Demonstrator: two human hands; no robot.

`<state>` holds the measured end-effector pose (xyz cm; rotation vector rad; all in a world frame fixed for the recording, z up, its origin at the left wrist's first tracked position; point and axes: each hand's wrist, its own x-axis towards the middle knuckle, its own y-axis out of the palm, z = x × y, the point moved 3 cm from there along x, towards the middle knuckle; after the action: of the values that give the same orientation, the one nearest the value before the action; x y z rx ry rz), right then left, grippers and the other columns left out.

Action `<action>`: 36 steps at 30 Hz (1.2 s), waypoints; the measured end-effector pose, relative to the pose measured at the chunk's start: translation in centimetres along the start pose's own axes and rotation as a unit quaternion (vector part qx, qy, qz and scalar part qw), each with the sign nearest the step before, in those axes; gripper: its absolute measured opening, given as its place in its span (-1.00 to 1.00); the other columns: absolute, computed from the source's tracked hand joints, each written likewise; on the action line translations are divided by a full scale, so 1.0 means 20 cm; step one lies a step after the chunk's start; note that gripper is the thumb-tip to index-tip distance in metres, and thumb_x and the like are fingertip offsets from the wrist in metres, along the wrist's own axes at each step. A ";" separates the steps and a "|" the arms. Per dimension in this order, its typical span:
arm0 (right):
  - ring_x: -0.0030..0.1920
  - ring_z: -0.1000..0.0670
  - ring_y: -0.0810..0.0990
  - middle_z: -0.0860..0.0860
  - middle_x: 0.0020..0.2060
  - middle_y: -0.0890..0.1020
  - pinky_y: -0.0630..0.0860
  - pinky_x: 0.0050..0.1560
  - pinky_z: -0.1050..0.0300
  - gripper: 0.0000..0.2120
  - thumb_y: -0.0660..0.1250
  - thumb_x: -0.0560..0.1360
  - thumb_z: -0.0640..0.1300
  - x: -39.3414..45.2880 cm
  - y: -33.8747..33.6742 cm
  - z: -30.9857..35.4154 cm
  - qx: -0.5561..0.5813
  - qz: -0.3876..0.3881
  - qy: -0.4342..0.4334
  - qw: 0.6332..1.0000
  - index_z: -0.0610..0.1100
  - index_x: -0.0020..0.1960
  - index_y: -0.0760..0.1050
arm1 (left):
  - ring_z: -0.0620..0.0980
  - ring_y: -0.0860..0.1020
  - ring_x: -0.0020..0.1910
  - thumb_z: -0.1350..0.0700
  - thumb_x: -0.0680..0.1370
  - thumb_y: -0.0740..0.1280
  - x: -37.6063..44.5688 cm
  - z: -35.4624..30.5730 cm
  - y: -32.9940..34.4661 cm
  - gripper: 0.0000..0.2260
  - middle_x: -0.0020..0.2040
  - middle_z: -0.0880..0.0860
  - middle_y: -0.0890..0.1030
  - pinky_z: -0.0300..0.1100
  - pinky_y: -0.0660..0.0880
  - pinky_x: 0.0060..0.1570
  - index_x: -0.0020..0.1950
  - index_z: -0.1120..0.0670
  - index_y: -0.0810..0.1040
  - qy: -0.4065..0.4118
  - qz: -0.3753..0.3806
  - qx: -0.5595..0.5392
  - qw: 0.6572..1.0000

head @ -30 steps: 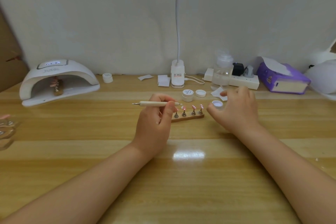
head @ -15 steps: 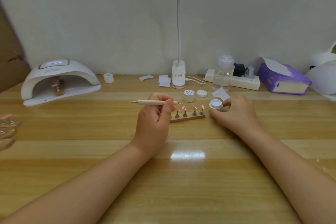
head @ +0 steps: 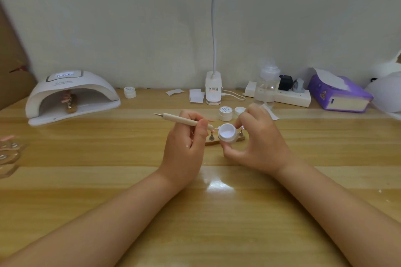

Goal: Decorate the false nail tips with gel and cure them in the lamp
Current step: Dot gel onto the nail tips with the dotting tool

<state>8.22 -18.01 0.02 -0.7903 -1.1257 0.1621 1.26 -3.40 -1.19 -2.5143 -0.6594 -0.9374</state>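
Table [head: 217, 223]: pale wood planks, with my two bare forearms laid across it from the near edge.
Left hand [head: 184, 149]: my fingers were curled round the dotting pen [head: 180, 119], pinching it near its right end; the shaft ran up and to the left, its metal tip pointing left.
Right hand [head: 260, 143]: thumb below and fingertips above pinched the open gel pot [head: 227, 134], tilted with its mouth toward me and held just right of the pen's near end.
Nail stand [head: 211, 142]: a wooden strip just behind the pot, mostly hidden by it and by my hands; two metal posts showed, one on each side of the pot. I could not make out the tips on them clearly.
Second gel pot [head: 225, 113]: lidded, white, beyond the stand, with a loose white lid [head: 239, 111] just beside it.
Curing lamp [head: 71, 95]: far left, white dome, with another stand of tips [head: 69, 104] inside its mouth.
Small white jar [head: 129, 92]: right of the curing lamp, near the wall.
Desk lamp base [head: 213, 90]: far centre, white pads [head: 196, 96] to its left.
Power strip [head: 290, 97]: far right, clear bottle [head: 265, 89] in front.
Tissue pack [head: 340, 95]: purple, far right.
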 end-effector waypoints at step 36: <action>-0.25 -0.10 0.40 -0.08 -0.29 0.42 0.43 -0.26 -0.04 -0.68 0.50 0.22 -0.07 -0.02 0.03 0.03 -0.009 0.009 -0.008 1.000 -0.24 -0.27 0.43 | -0.19 0.57 -0.33 0.06 0.55 0.25 0.00 -0.01 0.00 -0.91 -0.31 -0.15 0.62 -0.40 0.44 -0.31 -0.16 -0.04 0.46 -0.039 -0.007 -0.037 0.999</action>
<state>7.72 -17.51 -0.56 -0.8166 -1.1366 0.1737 1.17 -3.44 -1.00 -2.6268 -0.6783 -0.8874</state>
